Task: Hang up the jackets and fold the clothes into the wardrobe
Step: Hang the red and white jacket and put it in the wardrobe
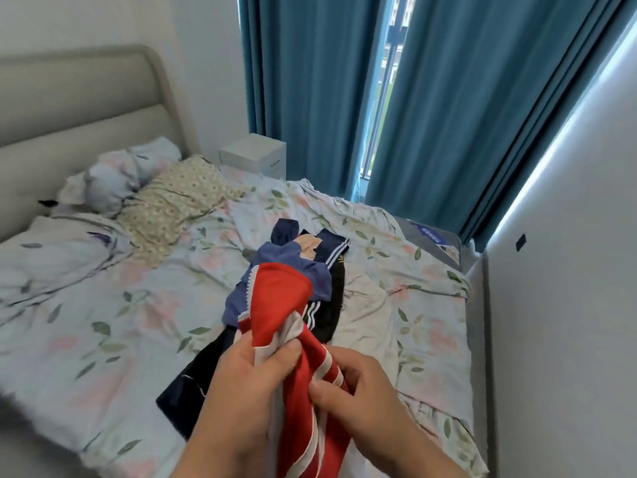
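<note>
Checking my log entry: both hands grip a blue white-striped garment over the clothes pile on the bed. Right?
No: the garment is red, not blue. In the head view the left hand and right hand grip the red white-striped garment over the clothes pile on the bed.

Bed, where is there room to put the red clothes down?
Left of the clothes pile, below the pillows, the sheet is bare. A smaller bare strip lies right of the pile, toward the wall. The middle is crowded with clothes.
</note>
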The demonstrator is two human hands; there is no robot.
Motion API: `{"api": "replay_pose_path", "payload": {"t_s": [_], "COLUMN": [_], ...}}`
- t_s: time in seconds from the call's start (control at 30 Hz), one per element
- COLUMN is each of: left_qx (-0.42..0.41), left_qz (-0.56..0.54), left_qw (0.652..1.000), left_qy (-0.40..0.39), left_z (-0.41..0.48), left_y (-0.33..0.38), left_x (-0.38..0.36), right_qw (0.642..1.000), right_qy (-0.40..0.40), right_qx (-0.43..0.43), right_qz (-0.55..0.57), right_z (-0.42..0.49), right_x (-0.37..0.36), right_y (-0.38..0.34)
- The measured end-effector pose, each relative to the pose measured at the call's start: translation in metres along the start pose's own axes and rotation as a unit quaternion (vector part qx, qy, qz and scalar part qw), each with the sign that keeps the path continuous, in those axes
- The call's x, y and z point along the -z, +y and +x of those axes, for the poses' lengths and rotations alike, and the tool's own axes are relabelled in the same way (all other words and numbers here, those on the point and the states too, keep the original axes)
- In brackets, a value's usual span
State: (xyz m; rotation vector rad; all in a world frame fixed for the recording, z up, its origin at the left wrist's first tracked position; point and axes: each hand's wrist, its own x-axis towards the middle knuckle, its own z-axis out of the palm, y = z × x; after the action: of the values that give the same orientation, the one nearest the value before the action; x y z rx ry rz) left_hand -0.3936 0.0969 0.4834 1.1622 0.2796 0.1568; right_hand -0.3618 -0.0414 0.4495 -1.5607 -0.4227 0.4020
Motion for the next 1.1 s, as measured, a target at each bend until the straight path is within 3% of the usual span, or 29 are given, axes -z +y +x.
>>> {"api": "replay_pose_path", "payload": {"t_s": [0.13,0.3,0.47,0.57,0.67,0.77,1.0,1.1], "left_qx": [-0.107,-0.147,-0.158,-0.182,-0.199,-0.179,-0.247,-0.246], "left_qz": [0.053,0.122,-0.007,-0.081,-0.134,-0.215,-0.154,-0.168], "left_qw": [0.987,0.961,0.965,0.953,0.919,0.913,0.877,0.878], "left_qy": [0.111,0.199,0.21,0.23,0.313,0.297,0.382,0.374], "left_z": [-0.046,-0.1,-0.165,-0.206,-0.242,-0.274,-0.307,-0.311], "left_y": [0.04,0.062,0.06,0.062,0.063,0.071,0.078,0.085], "left_x": [0.014,0.048,0.063,0.058,0.058,0.049,0.085,0.097], "right_qw": [0.998,0.996,0.987,0.978,0.969,0.961,0.95,0.949], "right_qy": [0.017,-0.021,-0.116,-0.167,-0.218,-0.249,-0.282,-0.288], "right_qx": [0.034,0.057,0.079,0.102,0.112,0.118,0.13,0.128], "right_qz": [-0.042,-0.057,-0.077,-0.07,-0.038,-0.014,-0.003,-0.012], "right_z": [-0.014,-0.043,-0.075,-0.094,-0.113,-0.126,-0.14,-0.135], "right_x": [-0.034,-0.058,-0.08,-0.096,-0.114,-0.13,-0.165,-0.183], "right_y": [-0.03,-0.058,-0.086,-0.099,-0.111,-0.118,-0.132,-0.135]}}
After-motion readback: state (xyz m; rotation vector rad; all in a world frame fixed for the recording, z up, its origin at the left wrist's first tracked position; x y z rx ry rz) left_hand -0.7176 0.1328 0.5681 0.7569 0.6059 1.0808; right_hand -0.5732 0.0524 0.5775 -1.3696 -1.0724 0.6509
